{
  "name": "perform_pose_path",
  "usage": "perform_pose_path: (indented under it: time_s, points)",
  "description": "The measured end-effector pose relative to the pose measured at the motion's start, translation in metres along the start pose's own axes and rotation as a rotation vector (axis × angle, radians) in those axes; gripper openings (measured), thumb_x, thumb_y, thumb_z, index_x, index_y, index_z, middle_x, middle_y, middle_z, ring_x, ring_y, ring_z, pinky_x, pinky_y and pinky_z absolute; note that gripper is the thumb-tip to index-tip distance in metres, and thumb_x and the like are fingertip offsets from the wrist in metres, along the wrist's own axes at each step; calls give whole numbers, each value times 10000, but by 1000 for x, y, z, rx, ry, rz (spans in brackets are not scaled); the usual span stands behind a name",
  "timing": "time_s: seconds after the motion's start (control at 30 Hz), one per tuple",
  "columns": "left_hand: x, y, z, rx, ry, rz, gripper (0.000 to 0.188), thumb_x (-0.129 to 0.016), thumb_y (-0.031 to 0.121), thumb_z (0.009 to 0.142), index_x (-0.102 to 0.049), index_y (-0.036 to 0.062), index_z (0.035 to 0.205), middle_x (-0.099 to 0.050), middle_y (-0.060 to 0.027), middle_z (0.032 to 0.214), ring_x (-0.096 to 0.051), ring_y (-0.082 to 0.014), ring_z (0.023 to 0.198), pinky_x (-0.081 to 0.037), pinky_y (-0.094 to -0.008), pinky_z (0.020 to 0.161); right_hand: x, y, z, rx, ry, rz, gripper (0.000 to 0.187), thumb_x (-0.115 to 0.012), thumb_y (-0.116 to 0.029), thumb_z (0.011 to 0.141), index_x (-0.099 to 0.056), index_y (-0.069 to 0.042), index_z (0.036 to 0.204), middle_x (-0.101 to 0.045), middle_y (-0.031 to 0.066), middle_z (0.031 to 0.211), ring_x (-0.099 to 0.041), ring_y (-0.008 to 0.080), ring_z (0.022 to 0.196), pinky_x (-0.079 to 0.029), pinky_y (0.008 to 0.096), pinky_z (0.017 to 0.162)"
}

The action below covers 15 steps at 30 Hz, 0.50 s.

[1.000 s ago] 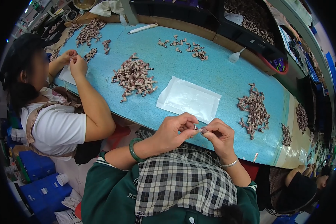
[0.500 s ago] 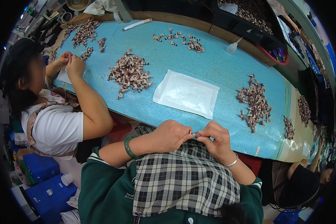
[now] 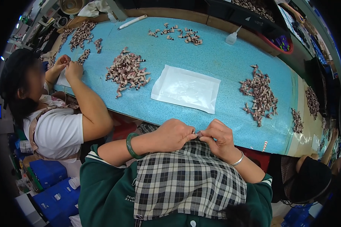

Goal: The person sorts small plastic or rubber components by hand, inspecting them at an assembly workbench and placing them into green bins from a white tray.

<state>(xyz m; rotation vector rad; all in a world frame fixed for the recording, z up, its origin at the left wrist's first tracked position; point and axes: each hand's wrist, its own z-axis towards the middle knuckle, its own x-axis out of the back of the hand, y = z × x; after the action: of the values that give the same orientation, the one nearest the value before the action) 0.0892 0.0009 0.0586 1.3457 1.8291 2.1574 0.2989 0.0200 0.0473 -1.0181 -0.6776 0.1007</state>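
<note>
My left hand (image 3: 175,135) and my right hand (image 3: 219,138) meet just beyond the near table edge, above my checked apron. Both are closed in a pinch on one small purplish-brown figure piece (image 3: 199,134), mostly hidden by the fingertips. Ahead of them on the table lies a flat white plastic packet (image 3: 186,90). A heap of small cream-and-brown figure pieces (image 3: 127,72) is to its left, and another heap of pinkish-brown ones (image 3: 259,94) to its right.
Loose pieces (image 3: 178,34) lie scattered at the back of the blue table (image 3: 212,56). A white pen-like tool (image 3: 132,22) and a small dropper bottle (image 3: 232,37) are there too. At the left a co-worker (image 3: 57,125) handles something small; another person (image 3: 310,178) sits at the right.
The whole view has shifted slightly. My hands stay together in the same pinch, with the small piece turned a little between the fingertips.
</note>
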Motion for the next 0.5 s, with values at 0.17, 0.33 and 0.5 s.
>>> perform_pose_path:
  time_s: [0.17,0.33,0.5]
  points:
    - [2,2,2,4,-13,-1,265,-527,224,913,-523,37,726,-504,-149,580,-516,-344,546,-379,-415,498,-1,2,-1,-9,15,26,116,-733,-84,703,-663,-37,783,-512,62,626,-487,199,581,-393,307,517]
    - [2,2,4,16,-26,0,271,-529,227,914,-518,39,718,-503,-148,583,-511,-342,540,-373,-416,496,0,3,-2,-15,18,27,116,-733,-91,708,-663,-35,781,-510,62,622,-487,198,579,-393,307,514]
    - [1,-3,5,4,-26,-82,286,-501,211,930,-519,32,707,-492,-129,567,-498,-299,513,-382,-372,490,1,2,-3,-38,23,60,93,-723,-56,713,-669,-34,785,-501,65,617,-484,192,569,-389,297,507]
